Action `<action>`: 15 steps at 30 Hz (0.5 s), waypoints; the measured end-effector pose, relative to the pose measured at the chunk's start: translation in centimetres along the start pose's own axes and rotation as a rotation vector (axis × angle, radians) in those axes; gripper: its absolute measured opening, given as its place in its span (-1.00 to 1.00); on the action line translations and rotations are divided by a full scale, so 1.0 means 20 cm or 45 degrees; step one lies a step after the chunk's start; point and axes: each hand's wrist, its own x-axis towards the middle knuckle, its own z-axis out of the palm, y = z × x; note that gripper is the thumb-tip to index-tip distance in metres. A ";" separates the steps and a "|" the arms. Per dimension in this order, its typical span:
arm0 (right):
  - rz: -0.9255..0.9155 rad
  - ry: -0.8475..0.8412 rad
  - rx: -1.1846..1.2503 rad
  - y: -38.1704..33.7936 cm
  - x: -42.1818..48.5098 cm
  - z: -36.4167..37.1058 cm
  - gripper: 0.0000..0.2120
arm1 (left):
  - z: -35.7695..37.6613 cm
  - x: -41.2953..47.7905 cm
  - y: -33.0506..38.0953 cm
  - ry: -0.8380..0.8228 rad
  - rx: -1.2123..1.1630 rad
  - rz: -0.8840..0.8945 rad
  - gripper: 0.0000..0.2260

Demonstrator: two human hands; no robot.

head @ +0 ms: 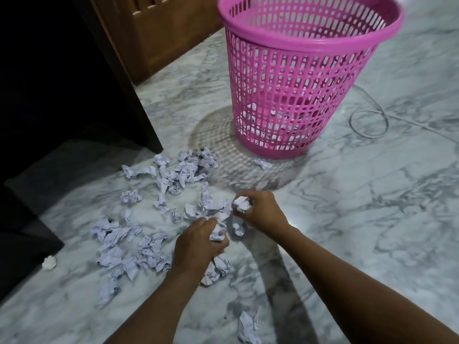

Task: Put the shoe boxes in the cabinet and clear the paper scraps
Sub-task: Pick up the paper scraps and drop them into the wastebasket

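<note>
Reaching down to the marble floor (372,194), both of the person's hands work among the crumpled paper scraps (183,170), which lie scattered across the middle and lower left of the frame. The left hand (196,244), just below centre, has its grip curled round one white scrap (217,234), with more scraps touching its fingers and lying beneath its wrist. The right hand (263,211), a little higher and to the right, pinches another crumpled piece (241,204) in a narrow grip.

A pink slotted waste basket (298,78) stands upright in the upper middle, with paper showing through its lower wall. One lone scrap (263,164) lies just beside the basket's foot. Another piece (248,326) lies at the bottom edge, between the forearms, and a small white ball of paper (49,262) sits apart at the far left.

A thin cable (367,122) loops on the floor right of the basket. A brown wooden panel (169,33) rises at the upper left.
</note>
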 end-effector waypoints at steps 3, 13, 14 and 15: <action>0.051 0.041 0.067 -0.09 0.01 -0.11 -0.90 | -0.10 0.06 0.07 0.023 -0.176 -0.010 -0.78; -0.124 0.329 0.200 -0.76 0.30 -0.76 -0.94 | -0.66 0.48 0.48 0.312 -0.725 0.181 -0.84; -0.159 0.375 0.224 -0.83 0.34 -0.84 -0.93 | -0.72 0.52 0.55 0.370 -0.755 0.212 -0.83; -0.209 0.429 0.234 -0.89 0.38 -0.93 -0.91 | -0.78 0.57 0.62 0.426 -0.774 0.250 -0.80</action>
